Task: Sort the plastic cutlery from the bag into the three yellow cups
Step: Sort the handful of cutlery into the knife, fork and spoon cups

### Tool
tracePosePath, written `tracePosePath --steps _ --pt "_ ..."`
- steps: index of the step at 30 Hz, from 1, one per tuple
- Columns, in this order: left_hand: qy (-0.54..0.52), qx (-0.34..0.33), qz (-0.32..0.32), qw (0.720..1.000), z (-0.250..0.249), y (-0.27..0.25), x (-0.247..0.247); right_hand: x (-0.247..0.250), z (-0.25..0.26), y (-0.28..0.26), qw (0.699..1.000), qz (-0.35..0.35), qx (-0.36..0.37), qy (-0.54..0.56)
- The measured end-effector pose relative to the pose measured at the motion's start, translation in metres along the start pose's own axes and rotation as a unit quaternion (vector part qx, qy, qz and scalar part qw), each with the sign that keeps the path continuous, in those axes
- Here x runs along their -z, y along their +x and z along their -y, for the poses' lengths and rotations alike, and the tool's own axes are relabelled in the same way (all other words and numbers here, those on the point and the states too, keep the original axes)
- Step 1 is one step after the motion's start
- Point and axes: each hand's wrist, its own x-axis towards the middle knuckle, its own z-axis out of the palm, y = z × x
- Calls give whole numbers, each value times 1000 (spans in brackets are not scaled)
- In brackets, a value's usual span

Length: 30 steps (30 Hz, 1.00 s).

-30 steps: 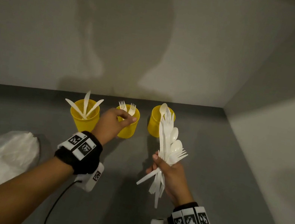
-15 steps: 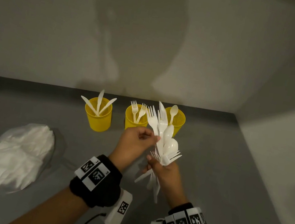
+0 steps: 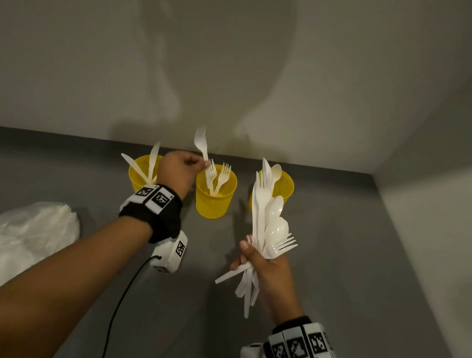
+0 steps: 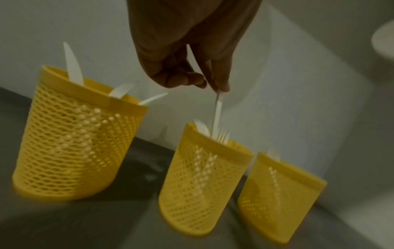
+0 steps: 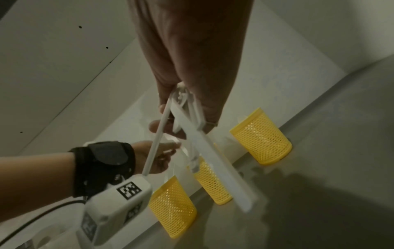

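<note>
On the grey worktop (image 3: 334, 291) by the wall, my left hand (image 3: 178, 168) pinches a fork (image 3: 201, 142) over the centre cup (image 3: 214, 195), which holds two forks. My right hand (image 3: 266, 268) grips a mixed bundle (image 3: 267, 225); the bag (image 3: 11, 246) at lower left looks full, so most remains.

Nothing here carries words, numbers or a brand name that can be read. The only signs are square black-and-white coded markers: a row of them on the black band (image 3: 151, 207) round the left wrist, another row on the band (image 3: 304, 351) round the right wrist, and single ones on the white camera housings (image 3: 170, 251) under each wrist. They hold block patterns, not letters. The yellow mesh cups (image 4: 78, 133) show raised dot patterns, no legible lettering.
</note>
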Motion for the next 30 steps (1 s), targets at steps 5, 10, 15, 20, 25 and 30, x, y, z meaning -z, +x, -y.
tracePosePath --steps 5,10,15,20,25,30 --pt "97 16 61 993 12 -5 -5 5 -1 3 1000 -15 -3 -13" --pt "-45 -27 134 990 -28 -65 -2 4 -3 7 999 -27 0 -44" --pt "-93 -46 225 969 -37 -93 -11 -6 -6 12 999 -10 24 -47" --pt "-70 -24 197 978 -30 -84 -10 -7 -7 12 996 10 41 -81" --pt "-54 -24 184 981 -33 -78 -10 -6 -11 15 992 1 44 -120" --pt "-158 5 69 985 -43 -44 14 1 -15 15 993 -26 5 -114"
